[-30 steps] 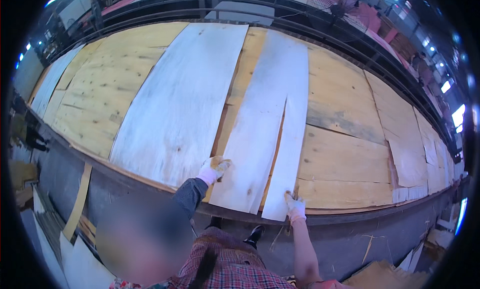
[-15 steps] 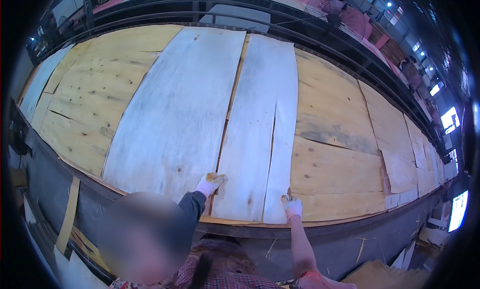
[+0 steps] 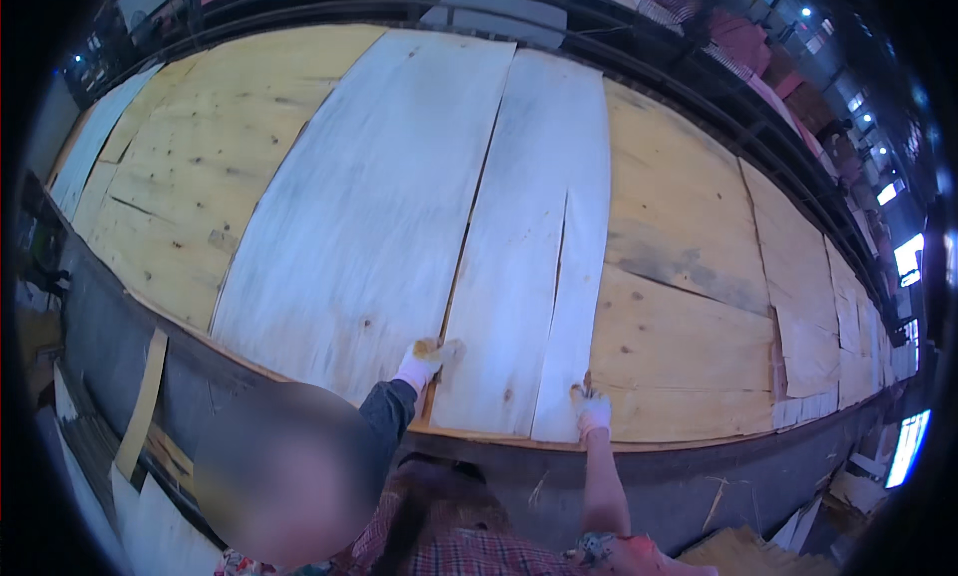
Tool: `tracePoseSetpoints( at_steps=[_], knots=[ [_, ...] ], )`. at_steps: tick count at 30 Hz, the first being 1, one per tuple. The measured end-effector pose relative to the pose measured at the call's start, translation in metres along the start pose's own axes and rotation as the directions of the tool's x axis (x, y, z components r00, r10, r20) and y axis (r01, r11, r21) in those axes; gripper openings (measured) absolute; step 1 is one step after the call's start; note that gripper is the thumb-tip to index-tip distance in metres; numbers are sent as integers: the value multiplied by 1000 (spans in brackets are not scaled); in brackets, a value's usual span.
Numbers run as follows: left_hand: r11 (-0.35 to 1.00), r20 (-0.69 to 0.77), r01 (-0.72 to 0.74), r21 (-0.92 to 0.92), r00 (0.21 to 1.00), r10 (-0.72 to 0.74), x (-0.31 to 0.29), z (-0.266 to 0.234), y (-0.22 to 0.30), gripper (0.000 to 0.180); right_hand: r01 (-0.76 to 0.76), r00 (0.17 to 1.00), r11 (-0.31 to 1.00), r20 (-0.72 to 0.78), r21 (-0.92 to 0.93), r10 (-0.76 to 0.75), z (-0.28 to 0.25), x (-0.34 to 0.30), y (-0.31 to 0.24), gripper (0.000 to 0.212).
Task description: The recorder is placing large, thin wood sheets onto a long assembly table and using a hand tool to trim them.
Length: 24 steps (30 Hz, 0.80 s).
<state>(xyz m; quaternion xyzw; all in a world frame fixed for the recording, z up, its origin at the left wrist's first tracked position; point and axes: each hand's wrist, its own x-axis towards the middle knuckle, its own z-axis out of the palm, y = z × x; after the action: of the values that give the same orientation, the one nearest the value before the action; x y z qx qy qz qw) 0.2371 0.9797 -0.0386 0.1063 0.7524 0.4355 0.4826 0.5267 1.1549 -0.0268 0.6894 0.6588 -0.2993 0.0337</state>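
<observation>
A narrow pale veneer sheet [image 3: 519, 247] lies before me, with a long split running up its right part. Its left edge sits beside a wide pale veneer sheet [image 3: 364, 207], with a thin dark gap between them. My left hand [image 3: 423, 365], in a white glove with yellowish fingertips, is closed at the narrow sheet's lower left edge, over the gap. At the lower right edge, my gloved right hand [image 3: 591, 408] is closed on the same sheet. Just what the fingertips pinch is partly hidden. A blurred patch covers part of my left arm's side.
Yellowish knotty veneer [image 3: 200, 167] lies to the left, and more yellow veneer [image 3: 679, 227] overlaps toward the right. Dark metal rails [image 3: 639, 87] run behind the table. A narrow wood strip [image 3: 145, 401] leans at the front left; scraps lie at the lower right.
The narrow pale sheet's far end has swung left, narrowing the gap to the wide sheet. Both hands keep nearly the same places on it. The view has shifted slightly.
</observation>
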Motion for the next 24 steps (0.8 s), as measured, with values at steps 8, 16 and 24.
tracePoseSetpoints(
  at_steps=[8, 16, 24],
  knots=[
    [373, 27, -546, 751, 589, 808, -59, -7, 48, 69, 186, 982, 949, 69, -254, -175, 14, 29, 32, 60],
    [201, 211, -380, 903, 799, 563, 10, -12, -21, 60, 274, 955, 885, 214, -377, -205, -13, 10, -44, 46],
    [963, 88, -1, 270, 996, -24, -146, -13, -39, 46, 469, 882, 662, 279, -585, -379, -29, 0, -22, 28]
  ],
)
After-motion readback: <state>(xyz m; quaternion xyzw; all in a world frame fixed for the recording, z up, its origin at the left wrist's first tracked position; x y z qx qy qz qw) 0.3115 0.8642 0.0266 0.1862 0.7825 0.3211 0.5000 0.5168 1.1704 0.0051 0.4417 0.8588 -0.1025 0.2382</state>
